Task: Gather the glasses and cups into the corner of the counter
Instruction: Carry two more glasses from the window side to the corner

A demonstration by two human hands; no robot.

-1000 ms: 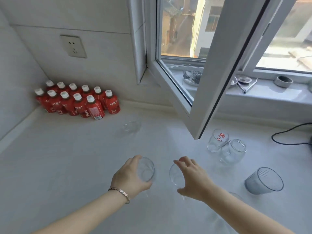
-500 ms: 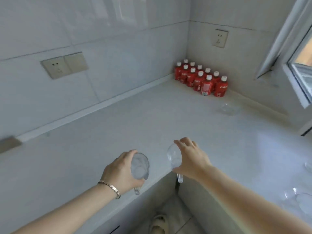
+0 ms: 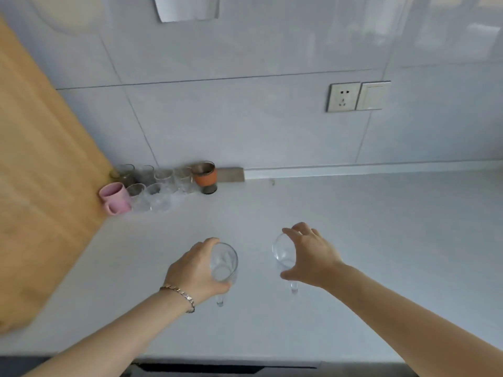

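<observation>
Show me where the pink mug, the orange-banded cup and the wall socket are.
pink mug [image 3: 115, 194], head view, on its side wall.
orange-banded cup [image 3: 205, 177], head view, on the orange band.
wall socket [image 3: 343, 97], head view, on the plate's middle.

Nothing here can be read. The clear glass [image 3: 223, 263] in the left hand [image 3: 194, 270] and the one [image 3: 283, 250] in the right hand [image 3: 313, 257] look unmarked, and the cups [image 3: 158, 183] beyond the left hand are perhaps too blurred to show any print.
</observation>
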